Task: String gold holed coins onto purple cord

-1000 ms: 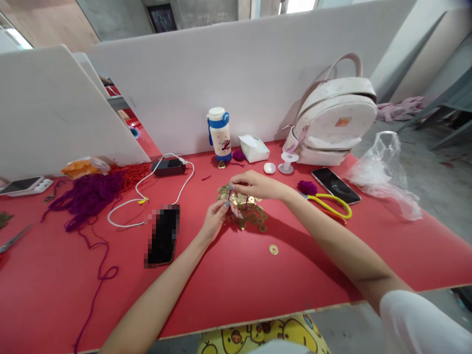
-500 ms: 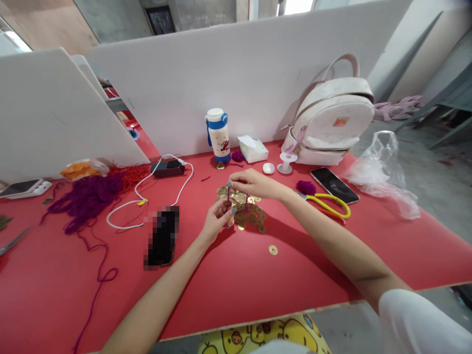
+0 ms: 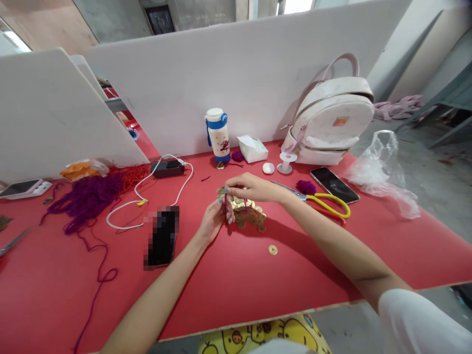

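Note:
Over a pile of brass-coloured coins with holes (image 3: 254, 219), my two hands are close together. A short length of purple yarn (image 3: 226, 206) hangs from the pinched fingertips of my right hand (image 3: 252, 188). My left hand (image 3: 214, 220) is curled around the lower part of this yarn, its thumb raised near the right fingertips. Whether a coin is on the yarn inside the left hand is hidden. More purple yarn trails over the coins under my right hand. One loose coin (image 3: 273, 250) lies apart, nearer the table's front edge.
On the red table (image 3: 221, 290), a phone (image 3: 165, 236) lies left of my hands. Yellow-handled scissors (image 3: 332, 202) lie right, under my right forearm's far side. A bottle (image 3: 218, 135), tissue pack (image 3: 253, 150), spool (image 3: 285, 164) and backpack (image 3: 332, 123) stand behind. Purple yarn (image 3: 90, 194) is heaped left.
My right hand has come slightly down and left with the yarn. The left thumb has risen towards the right fingertips, and the coin seen at its fingers no longer shows clearly.

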Motion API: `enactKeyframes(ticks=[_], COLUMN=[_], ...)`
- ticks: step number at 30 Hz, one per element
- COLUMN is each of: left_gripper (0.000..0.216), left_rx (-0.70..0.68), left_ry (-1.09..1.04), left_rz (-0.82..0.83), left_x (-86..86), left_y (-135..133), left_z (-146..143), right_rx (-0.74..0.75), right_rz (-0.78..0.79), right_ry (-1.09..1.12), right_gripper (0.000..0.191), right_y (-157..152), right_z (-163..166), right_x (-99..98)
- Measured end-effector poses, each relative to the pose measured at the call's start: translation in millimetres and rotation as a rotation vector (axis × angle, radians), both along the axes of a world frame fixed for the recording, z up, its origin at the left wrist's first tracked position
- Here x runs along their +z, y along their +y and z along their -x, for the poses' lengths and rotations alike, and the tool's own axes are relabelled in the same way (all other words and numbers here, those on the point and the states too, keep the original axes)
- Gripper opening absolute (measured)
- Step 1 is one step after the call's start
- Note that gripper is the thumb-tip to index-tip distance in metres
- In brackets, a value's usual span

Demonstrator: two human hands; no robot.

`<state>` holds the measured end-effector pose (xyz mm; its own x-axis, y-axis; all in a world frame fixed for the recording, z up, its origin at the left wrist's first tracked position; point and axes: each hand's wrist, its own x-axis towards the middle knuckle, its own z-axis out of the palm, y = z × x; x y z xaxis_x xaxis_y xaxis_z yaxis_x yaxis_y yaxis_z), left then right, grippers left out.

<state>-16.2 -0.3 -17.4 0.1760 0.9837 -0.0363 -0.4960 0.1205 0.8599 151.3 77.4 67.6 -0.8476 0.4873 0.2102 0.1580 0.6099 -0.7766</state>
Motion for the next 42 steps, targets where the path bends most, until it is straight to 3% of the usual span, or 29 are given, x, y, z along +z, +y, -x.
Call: enactKeyframes(ticks=[7,14,21,29,33,42], left_gripper=[0.036,0.031,0.032,0.033,0.027,0.027], left_rx=[-0.011,0.034,-0.026,-0.008,0.049,0.018], left_ry=[0.065,0.346,0.253,-0.166,-0.118,-0.115], left_rz=[-0.072,-0.193,-0.121,0.063,0.078,0.057], left_x=[-1.3,-2.9,-5.3,0.5,-3.0,1.0], left_y=[0.3,-5.1,-5.6,3.4,4.2,2.0], left_z=[-1.9,-4.0,-0.3,4.5,3.1,-1.7], right_rx=[-0.044,-0.033,-0.029,-0.082,-0.073,-0.082], right_rz=[-0.002,-0.037,-0.032,-0.075,-0.088,-0.085], right_ry=[0.025,0.013,0.0,-0.011,0.022,0.079], right_gripper=[0.028,0.028,0.027,0.028,0.028,0.028], right_y=[1.8,3.9,3.5,5.8,7.8,9.0], right_z=[-0.5,1.6,1.6,1.6,1.4,0.5], right_x=[0.5,-4.8,-5.6,-7.8,-8.3,-6.4])
